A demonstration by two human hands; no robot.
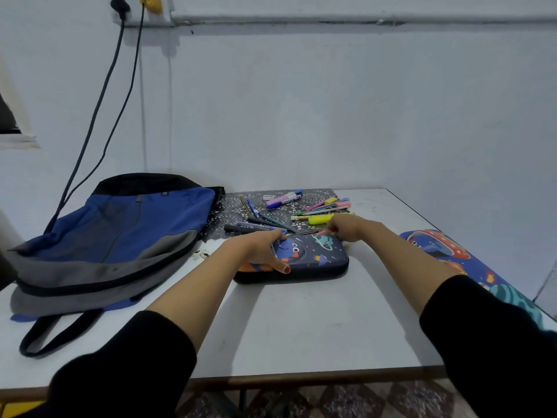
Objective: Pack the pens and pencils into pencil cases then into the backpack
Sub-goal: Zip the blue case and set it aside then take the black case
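Pencil case (316, 260) flat on table (301, 327), just before pens (286, 212). Left hand (262, 248) grips its left end; right hand (346, 227) fingers pinch the far edge, probably the zip. Shell looks stiff and light: hold by the ends.

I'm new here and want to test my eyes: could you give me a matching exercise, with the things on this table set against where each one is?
Things:
1 backpack
2 dark pencil case
3 bright blue pencil case
4 yellow highlighter

Places:
A on the patterned mat
B at the right edge of the table
C flat on the table, left side
D gripped by the left hand, with the right hand pinching at its far edge

Pairs: 1-C, 2-D, 3-B, 4-A
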